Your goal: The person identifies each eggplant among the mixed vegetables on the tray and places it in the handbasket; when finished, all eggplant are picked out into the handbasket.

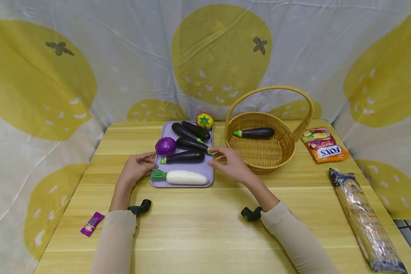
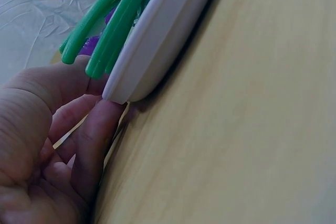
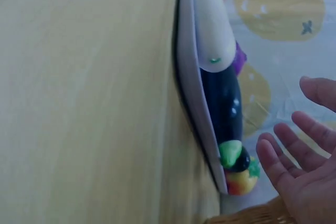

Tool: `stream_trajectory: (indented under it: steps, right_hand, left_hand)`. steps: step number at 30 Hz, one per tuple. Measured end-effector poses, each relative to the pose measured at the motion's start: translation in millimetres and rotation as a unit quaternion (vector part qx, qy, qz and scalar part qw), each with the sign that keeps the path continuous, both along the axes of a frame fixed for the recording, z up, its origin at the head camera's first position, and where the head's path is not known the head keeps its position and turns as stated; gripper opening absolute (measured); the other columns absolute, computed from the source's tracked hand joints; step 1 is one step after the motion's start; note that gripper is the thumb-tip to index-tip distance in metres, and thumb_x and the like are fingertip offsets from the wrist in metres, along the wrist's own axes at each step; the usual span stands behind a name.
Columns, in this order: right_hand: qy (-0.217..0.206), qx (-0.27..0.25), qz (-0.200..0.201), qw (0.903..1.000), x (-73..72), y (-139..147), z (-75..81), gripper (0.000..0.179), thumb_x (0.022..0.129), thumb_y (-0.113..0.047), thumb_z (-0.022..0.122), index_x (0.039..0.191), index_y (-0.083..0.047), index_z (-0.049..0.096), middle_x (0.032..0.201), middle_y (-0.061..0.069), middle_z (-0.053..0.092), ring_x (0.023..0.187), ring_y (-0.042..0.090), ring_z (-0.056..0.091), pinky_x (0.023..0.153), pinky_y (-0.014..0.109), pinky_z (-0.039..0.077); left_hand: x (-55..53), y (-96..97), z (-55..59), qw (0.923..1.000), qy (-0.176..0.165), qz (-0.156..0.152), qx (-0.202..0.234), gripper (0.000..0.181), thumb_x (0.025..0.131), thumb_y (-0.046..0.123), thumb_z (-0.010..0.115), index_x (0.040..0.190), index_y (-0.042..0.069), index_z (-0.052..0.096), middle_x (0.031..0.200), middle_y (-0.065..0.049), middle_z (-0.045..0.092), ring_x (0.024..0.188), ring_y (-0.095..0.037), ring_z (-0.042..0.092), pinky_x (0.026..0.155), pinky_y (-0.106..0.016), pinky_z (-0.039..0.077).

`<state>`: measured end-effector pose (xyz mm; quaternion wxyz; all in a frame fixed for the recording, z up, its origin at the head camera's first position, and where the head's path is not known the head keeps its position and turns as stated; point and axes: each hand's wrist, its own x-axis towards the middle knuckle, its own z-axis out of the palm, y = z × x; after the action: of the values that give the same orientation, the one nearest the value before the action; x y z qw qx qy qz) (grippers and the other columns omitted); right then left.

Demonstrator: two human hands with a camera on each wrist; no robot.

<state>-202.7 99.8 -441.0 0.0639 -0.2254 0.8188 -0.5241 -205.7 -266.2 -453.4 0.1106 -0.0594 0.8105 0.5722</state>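
Note:
A lilac tray (image 1: 210, 167) carries several dark eggplants (image 1: 185, 156), a purple onion (image 1: 166, 146) and a white radish (image 1: 186, 177) with green leaves. At the tray's left rim, my left hand (image 1: 137, 167) pinches the edge between thumb and fingers, close to the radish leaves (image 2: 118, 24). My right hand (image 1: 231, 163) hovers by the tray's right side, near an eggplant's green stem end. Its fingers are spread and hold nothing in the right wrist view, apart from the tray. Right of the tray, a wicker basket (image 1: 287, 158) with a tall handle contains one eggplant (image 1: 255, 133).
A round yellow-red vegetable (image 1: 204, 121) with a green top is at the tray's back right corner. Right of the basket lie a FOX'S candy bag (image 1: 323, 144) and a long clear-wrapped package (image 1: 366, 220). A small purple packet (image 1: 92, 223) lies at the left front.

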Motion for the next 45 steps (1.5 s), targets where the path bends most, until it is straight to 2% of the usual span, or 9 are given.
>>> stream_trajectory:
  steps: [6, 10, 14, 18, 26, 30, 37, 45]
  right_hand:
    - [-0.005, 0.017, -0.005, 0.9998, -3.6, -9.8, -8.4, 0.045, 0.097, -0.022, 0.073, 0.135, 0.0, 0.062, 0.135, 0.017, 0.063, 0.116, 0.031, 0.064, 0.102, 0.04, 0.057]
    - [-0.005, 0.028, -0.007, 0.9996, -7.4, -14.8, -14.0, 0.047, 0.097, -0.026, 0.073, 0.136, -0.002, 0.062, 0.134, 0.013, 0.063, 0.115, 0.026, 0.064, 0.1, 0.038, 0.058]
    - [-0.01, 0.026, -0.001, 0.9996, -10.7, -21.1, -17.7, 0.047, 0.097, -0.023, 0.074, 0.137, -0.001, 0.061, 0.133, 0.016, 0.061, 0.112, 0.026, 0.064, 0.098, 0.037, 0.058]
    - [-0.004, 0.039, 0.005, 0.9992, -13.8, -26.9, -21.2, 0.048, 0.097, -0.023, 0.074, 0.138, -0.001, 0.061, 0.13, 0.017, 0.061, 0.107, 0.024, 0.064, 0.094, 0.034, 0.059]
    - [0.006, 0.077, -0.018, 0.9968, -19.1, -34.4, -25.8, 0.049, 0.096, -0.033, 0.074, 0.139, -0.011, 0.062, 0.128, 0.008, 0.063, 0.104, 0.017, 0.067, 0.091, 0.031, 0.059]
    - [0.013, 0.077, -0.023, 0.9967, -21.2, -38.3, -23.5, 0.051, 0.096, -0.032, 0.074, 0.14, -0.009, 0.061, 0.132, 0.01, 0.061, 0.102, 0.02, 0.068, 0.091, 0.031, 0.06]
    - [0.033, 0.13, -0.042, 0.9901, -26.8, -43.5, -22.8, 0.051, 0.095, -0.031, 0.076, 0.14, -0.011, 0.062, 0.135, 0.008, 0.058, 0.091, 0.013, 0.068, 0.082, 0.028, 0.059]
    - [0.071, 0.195, -0.027, 0.9778, -31.9, -51.5, -24.5, 0.052, 0.093, -0.036, 0.076, 0.139, -0.013, 0.064, 0.117, 0.008, 0.06, 0.081, 0.011, 0.061, 0.08, 0.029, 0.054]
  left_hand:
    - [-2.6, -0.6, -1.6, 0.9999, 0.003, -0.003, -0.017, 0.058, 0.09, 0.003, 0.075, 0.146, 0.006, 0.059, 0.11, -0.013, 0.065, 0.077, -0.003, 0.066, 0.069, -0.022, 0.062]
    - [-9.2, -5.1, -12.9, 0.9999, 0.005, 0.001, -0.015, 0.058, 0.091, 0.004, 0.075, 0.146, 0.009, 0.059, 0.11, -0.012, 0.065, 0.076, -0.002, 0.065, 0.068, -0.022, 0.062]
    - [-15.3, -10.4, -26.1, 0.9998, 0.012, 0.003, -0.017, 0.059, 0.09, 0.008, 0.077, 0.147, 0.013, 0.059, 0.108, -0.007, 0.065, 0.077, 0.001, 0.065, 0.068, -0.021, 0.061]
    - [-16.9, -12.0, -31.9, 0.9995, 0.023, 0.005, -0.021, 0.059, 0.09, 0.01, 0.079, 0.145, 0.014, 0.061, 0.104, -0.003, 0.066, 0.077, 0.0, 0.065, 0.069, -0.022, 0.062]
    - [-15.2, -10.8, -34.9, 0.9997, 0.02, 0.007, -0.012, 0.058, 0.089, 0.008, 0.078, 0.145, 0.013, 0.062, 0.102, 0.0, 0.065, 0.077, -0.002, 0.067, 0.069, -0.023, 0.062]
    - [-14.8, -10.5, -36.0, 0.9997, 0.019, 0.009, -0.01, 0.059, 0.089, 0.007, 0.079, 0.144, 0.013, 0.062, 0.105, -0.004, 0.065, 0.077, -0.002, 0.066, 0.069, -0.023, 0.062]
    - [-14.9, -10.4, -38.4, 0.9997, 0.022, 0.006, -0.01, 0.059, 0.089, 0.008, 0.079, 0.145, 0.013, 0.061, 0.102, -0.001, 0.066, 0.077, -0.002, 0.067, 0.069, -0.023, 0.062]
    - [-15.2, -13.9, -37.6, 0.9996, 0.022, 0.01, -0.017, 0.058, 0.089, 0.008, 0.079, 0.144, 0.013, 0.062, 0.104, -0.002, 0.066, 0.077, -0.002, 0.067, 0.07, -0.024, 0.063]
